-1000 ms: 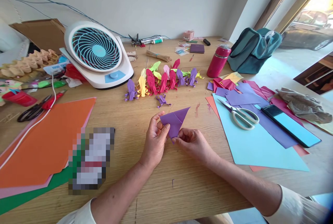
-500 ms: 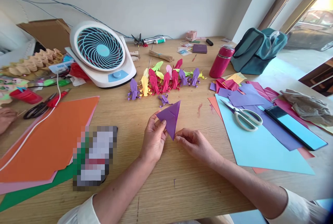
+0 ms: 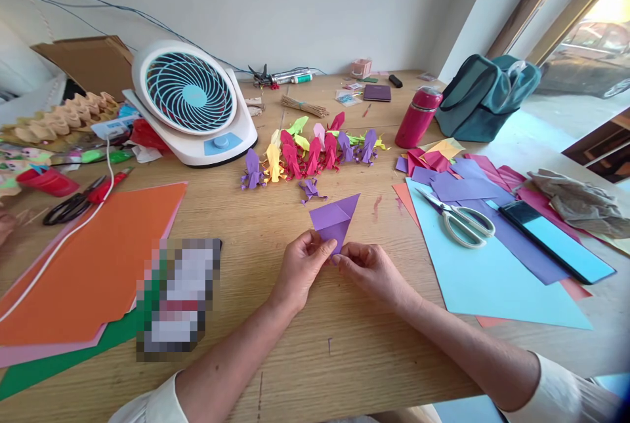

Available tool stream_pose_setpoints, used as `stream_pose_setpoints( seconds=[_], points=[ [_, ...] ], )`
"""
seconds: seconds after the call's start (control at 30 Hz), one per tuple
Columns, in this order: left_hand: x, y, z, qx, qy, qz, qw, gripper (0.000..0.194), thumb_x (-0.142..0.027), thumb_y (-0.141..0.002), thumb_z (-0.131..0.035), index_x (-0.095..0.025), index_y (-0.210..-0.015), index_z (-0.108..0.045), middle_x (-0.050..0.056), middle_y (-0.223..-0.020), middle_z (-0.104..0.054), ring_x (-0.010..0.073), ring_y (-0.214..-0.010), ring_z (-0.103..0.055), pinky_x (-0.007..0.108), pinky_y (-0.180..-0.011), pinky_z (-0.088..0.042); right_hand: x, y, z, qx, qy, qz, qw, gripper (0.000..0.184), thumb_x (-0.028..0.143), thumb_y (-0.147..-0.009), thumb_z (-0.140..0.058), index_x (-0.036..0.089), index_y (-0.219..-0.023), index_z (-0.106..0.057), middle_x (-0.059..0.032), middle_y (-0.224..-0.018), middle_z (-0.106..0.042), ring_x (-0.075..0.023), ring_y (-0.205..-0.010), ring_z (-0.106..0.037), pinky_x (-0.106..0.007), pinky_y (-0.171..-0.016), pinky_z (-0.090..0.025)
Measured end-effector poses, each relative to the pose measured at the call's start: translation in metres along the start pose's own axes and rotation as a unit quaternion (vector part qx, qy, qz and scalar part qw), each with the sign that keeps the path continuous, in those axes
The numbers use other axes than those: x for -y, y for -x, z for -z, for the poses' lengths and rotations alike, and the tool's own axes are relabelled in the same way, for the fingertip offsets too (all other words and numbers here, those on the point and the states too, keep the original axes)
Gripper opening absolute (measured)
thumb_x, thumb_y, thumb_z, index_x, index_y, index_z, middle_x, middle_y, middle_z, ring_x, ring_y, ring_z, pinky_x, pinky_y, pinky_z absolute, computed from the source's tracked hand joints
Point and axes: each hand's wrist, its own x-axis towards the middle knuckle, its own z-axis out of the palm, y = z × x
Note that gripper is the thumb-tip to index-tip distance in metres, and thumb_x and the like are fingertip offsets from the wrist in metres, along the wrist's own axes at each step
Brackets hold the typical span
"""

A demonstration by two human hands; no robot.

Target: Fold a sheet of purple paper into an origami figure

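A piece of folded purple paper [image 3: 332,218] is held up above the table, its sharp point toward the upper right. My left hand [image 3: 302,269] pinches its lower part between thumb and fingers. At the bottom corner, the fingertips of my right hand [image 3: 367,269] are closed on the paper's tip. Just beyond the paper lies a small purple origami figure [image 3: 311,191]. Behind that stands a cluster of colourful origami figures [image 3: 312,154] in red, yellow, green, pink and purple.
To the left are a white fan [image 3: 194,105], orange paper sheets [image 3: 98,259], black-handled scissors [image 3: 73,203] and a blurred-out device [image 3: 180,298]. On the right, white-handled scissors [image 3: 465,223] and a phone [image 3: 556,239] lie on coloured paper, near a red flask [image 3: 418,118] and teal bag [image 3: 485,98].
The folded paper has turned and shifted slightly right, showing a flap across its top. My left hand has moved right, closer to my right hand. A person's hand at far left has drawn back.
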Motion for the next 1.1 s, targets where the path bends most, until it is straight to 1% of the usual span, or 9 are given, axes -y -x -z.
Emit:
stream_pose_setpoints(
  seconds=[0.07, 0.13, 0.23, 0.37, 0.47, 0.6, 0.73, 0.87, 1.1],
  points=[
    [0.001, -0.001, 0.002, -0.001, -0.069, 0.009, 0.998, 0.034, -0.037, -0.071, -0.079, -0.016, -0.061, -0.055, -0.003, -0.057, -0.056, 0.0082, -0.057, -0.049, 0.019, -0.055, -0.041, 0.001, 0.000, 0.001, -0.004, -0.003, -0.001, 1.000, 0.037, 0.048, -0.085, -0.061, 0.018, -0.064, -0.052, 0.0051, -0.058, -0.039, -0.0098, -0.055, -0.033, -0.025, -0.051, -0.024],
    [0.001, -0.001, 0.005, -0.008, -0.089, 0.021, 0.996, 0.038, -0.040, -0.072, -0.078, -0.016, -0.057, -0.052, -0.004, -0.053, -0.052, 0.0075, -0.053, -0.046, 0.019, -0.050, -0.039, 0.001, -0.002, 0.003, -0.002, -0.017, 0.001, 1.000, 0.038, 0.050, -0.086, -0.059, 0.017, -0.068, -0.057, 0.0038, -0.060, -0.045, -0.0104, -0.057, -0.036, -0.025, -0.053, -0.027],
    [-0.001, -0.003, 0.007, -0.021, -0.039, 0.060, 0.997, 0.038, -0.043, -0.067, -0.081, -0.016, -0.061, -0.054, -0.004, -0.054, -0.053, 0.0072, -0.052, -0.046, 0.018, -0.049, -0.042, 0.001, -0.006, 0.009, -0.020, -0.066, -0.013, 0.998, 0.040, 0.054, -0.087, -0.056, 0.017, -0.075, -0.062, 0.0017, -0.064, -0.052, -0.0112, -0.058, -0.041, -0.025, -0.054, -0.031],
    [-0.006, -0.006, 0.009, -0.037, 0.023, 0.102, 0.994, 0.040, -0.042, -0.060, -0.086, -0.016, -0.064, -0.056, -0.005, -0.057, -0.053, 0.0067, -0.053, -0.047, 0.016, -0.046, -0.045, 0.001, -0.011, 0.017, -0.068, -0.122, -0.044, 0.989, 0.039, 0.056, -0.082, -0.061, 0.018, -0.083, -0.067, 0.0014, -0.064, -0.055, -0.0121, -0.058, -0.046, -0.025, -0.053, -0.033],
    [-0.008, -0.006, 0.009, -0.039, 0.037, 0.101, 0.993, 0.040, -0.042, -0.060, -0.086, -0.016, -0.065, -0.057, -0.004, -0.057, -0.054, 0.0067, -0.053, -0.048, 0.015, -0.043, -0.045, 0.002, -0.011, 0.020, -0.077, -0.126, -0.046, 0.988, 0.038, 0.055, -0.082, -0.063, 0.017, -0.084, -0.068, 0.0013, -0.063, -0.055, -0.0118, -0.057, -0.045, -0.025, -0.052, -0.032],
    [-0.008, -0.006, 0.010, -0.040, 0.043, 0.094, 0.994, 0.039, -0.041, -0.061, -0.086, -0.015, -0.066, -0.057, -0.004, -0.057, -0.056, 0.0065, -0.053, -0.049, 0.013, -0.043, -0.046, 0.003, -0.011, 0.020, -0.063, -0.115, -0.047, 0.990, 0.039, 0.055, -0.081, -0.062, 0.017, -0.081, -0.067, 0.0023, -0.060, -0.053, -0.0109, -0.055, -0.044, -0.024, -0.051, -0.031],
    [-0.007, -0.006, 0.010, -0.045, 0.050, 0.096, 0.993, 0.040, -0.042, -0.059, -0.087, -0.015, -0.066, -0.059, -0.003, -0.057, -0.057, 0.0065, -0.054, -0.051, 0.014, -0.044, -0.047, 0.002, -0.012, 0.020, -0.049, -0.103, -0.051, 0.992, 0.041, 0.057, -0.082, -0.059, 0.017, -0.082, -0.066, 0.0026, -0.059, -0.051, -0.0111, -0.054, -0.043, -0.025, -0.050, -0.030],
    [-0.006, -0.007, 0.010, -0.047, 0.050, 0.097, 0.993, 0.041, -0.043, -0.057, -0.088, -0.014, -0.066, -0.060, -0.003, -0.058, -0.057, 0.0067, -0.054, -0.051, 0.014, -0.043, -0.047, 0.001, -0.013, 0.020, -0.041, -0.091, -0.051, 0.994, 0.043, 0.060, -0.082, -0.058, 0.017, -0.083, -0.066, 0.0015, -0.060, -0.053, -0.0116, -0.055, -0.044, -0.025, -0.050, -0.031],
    [-0.005, -0.006, 0.009, -0.039, 0.051, 0.091, 0.994, 0.040, -0.041, -0.058, -0.088, -0.014, -0.067, -0.060, -0.004, -0.058, -0.055, 0.0065, -0.055, -0.049, 0.014, -0.043, -0.049, 0.000, -0.012, 0.021, -0.036, -0.103, -0.052, 0.993, 0.043, 0.059, -0.082, -0.059, 0.017, -0.083, -0.065, 0.0018, -0.061, -0.053, -0.0112, -0.055, -0.044, -0.025, -0.051, -0.031]
  ],
)
